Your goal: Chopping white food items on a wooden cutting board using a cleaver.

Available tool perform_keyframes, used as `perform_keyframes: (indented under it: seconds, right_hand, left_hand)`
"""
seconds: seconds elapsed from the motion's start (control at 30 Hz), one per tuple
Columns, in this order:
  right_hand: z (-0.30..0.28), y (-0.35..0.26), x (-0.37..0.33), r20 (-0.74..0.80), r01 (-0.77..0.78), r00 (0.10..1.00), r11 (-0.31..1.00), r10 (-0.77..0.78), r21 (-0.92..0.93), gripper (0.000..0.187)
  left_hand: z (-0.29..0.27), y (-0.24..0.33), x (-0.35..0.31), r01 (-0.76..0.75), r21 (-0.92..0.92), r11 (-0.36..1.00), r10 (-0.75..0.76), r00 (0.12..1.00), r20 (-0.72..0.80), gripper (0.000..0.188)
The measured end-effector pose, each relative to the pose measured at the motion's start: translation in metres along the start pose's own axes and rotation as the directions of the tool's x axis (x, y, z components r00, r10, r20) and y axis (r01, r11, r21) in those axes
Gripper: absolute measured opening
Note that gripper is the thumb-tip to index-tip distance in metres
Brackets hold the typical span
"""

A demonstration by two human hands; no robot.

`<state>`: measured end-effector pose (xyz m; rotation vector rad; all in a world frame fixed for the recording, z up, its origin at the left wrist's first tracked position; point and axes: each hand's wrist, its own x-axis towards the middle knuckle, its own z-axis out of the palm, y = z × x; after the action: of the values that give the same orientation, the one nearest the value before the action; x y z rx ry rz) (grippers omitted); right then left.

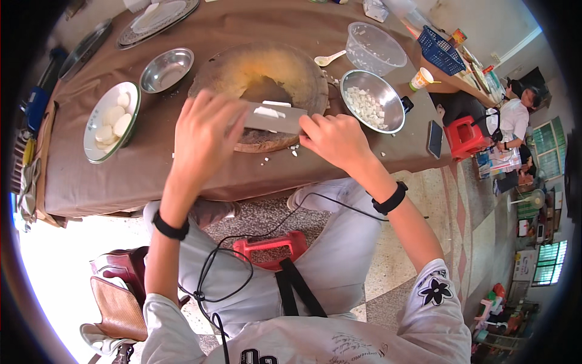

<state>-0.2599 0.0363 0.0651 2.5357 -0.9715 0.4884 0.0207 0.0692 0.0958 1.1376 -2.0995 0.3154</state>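
Note:
A broad-bladed kitchen knife (290,119) is held flat over the round wooden chopping board (227,67), with white pieces (268,112) on its blade. My right hand (336,138) is closed at the blade's right end; the handle is hidden in it. At the other end is my left hand (203,130), smeared by motion, so whether its fingers touch the blade I cannot tell. Right of the board, a steel bowl (391,94) contains small white cubes (365,108). To the left, a green-rimmed white bowl (99,115) holds several pale, rounded peeled pieces (121,124).
Behind the left bowl stands another steel bowl (167,70). A white spoon (330,59), a clear plastic tub (376,51), a paper cup (421,79) and a phone (434,139) are at the right. White scraps lie along the board's front. A person (517,120) is far right.

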Motion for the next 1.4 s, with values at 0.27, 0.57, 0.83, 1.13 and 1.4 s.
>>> perform_keyframes:
  seconds: [0.27,0.57,0.83,1.13,1.4]
  right_hand:
    - [0.005,-0.002,-0.01,-0.029,0.078,0.996,0.984,-0.084,-0.162,0.035]
    - [0.001,0.005,-0.027,0.013,0.095,0.995,0.953,-0.095,-0.288,0.031]
    - [-0.051,-0.006,-0.094,0.061,-0.11,0.992,0.994,0.11,-0.007,0.031]
    - [-0.06,0.001,-0.11,0.117,-0.632,0.772,0.735,0.625,0.245,0.023]
    - [-0.024,0.008,-0.059,0.208,-0.663,0.746,0.675,0.633,0.325,0.023]
  left_hand:
    - [0.051,-0.045,0.053,0.493,-0.407,0.769,0.04,0.598,0.8,0.044]
    - [0.088,-0.042,0.073,0.453,-0.446,0.772,0.051,0.655,0.754,0.027]
    - [0.114,-0.069,0.063,0.31,-0.286,0.907,-0.033,0.729,0.684,0.03]
    - [0.096,-0.051,0.05,0.186,-0.344,0.921,0.13,0.685,0.717,0.054]
    - [0.112,-0.026,0.018,0.334,-0.306,0.891,-0.107,0.811,0.575,0.048]
